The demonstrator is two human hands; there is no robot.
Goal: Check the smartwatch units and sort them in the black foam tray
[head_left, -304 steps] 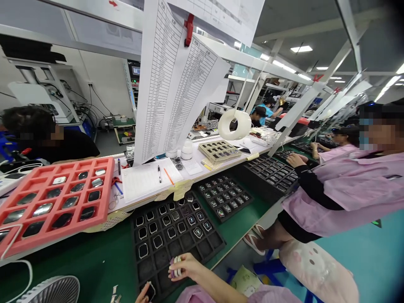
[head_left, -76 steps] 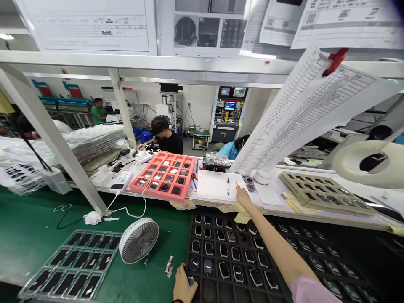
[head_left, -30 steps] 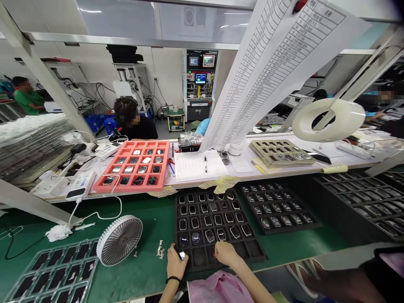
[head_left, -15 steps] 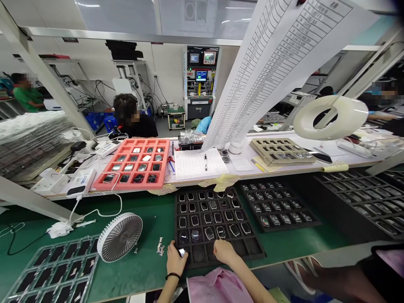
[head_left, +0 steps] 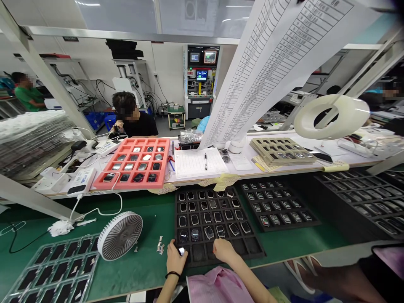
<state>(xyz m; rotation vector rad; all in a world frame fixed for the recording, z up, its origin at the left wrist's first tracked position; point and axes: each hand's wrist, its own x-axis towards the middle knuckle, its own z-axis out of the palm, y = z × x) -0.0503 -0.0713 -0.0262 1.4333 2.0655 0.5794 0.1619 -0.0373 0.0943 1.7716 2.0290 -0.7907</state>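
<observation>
At the near left corner of a black foam tray [head_left: 264, 255], my left hand [head_left: 175, 260] is closed around a smartwatch body [head_left: 181, 251] with a bright screen. My right hand [head_left: 224, 251] is curled over the tray's front rows, its fingers pressed together; whatever they hold, if anything, is hidden. Rows of watch bodies without straps fill the tray's back and middle. Two dark watches [head_left: 195, 235] just beyond my left hand show small white marks on their screens. Several pockets in the front row hold no watch.
A small white fan [head_left: 120, 236] stands left, beside a clear tray [head_left: 47, 273] with black inserts. Small white scraps [head_left: 160, 246] lie near my left hand. More watch trays [head_left: 277, 206] sit right. A red foam tray [head_left: 132, 162] rests on the shelf; a printed sheet [head_left: 252, 80] hangs ahead.
Both my hands stay in nearly the same place and grip. Across the shelf, a seated person has raised a hand.
</observation>
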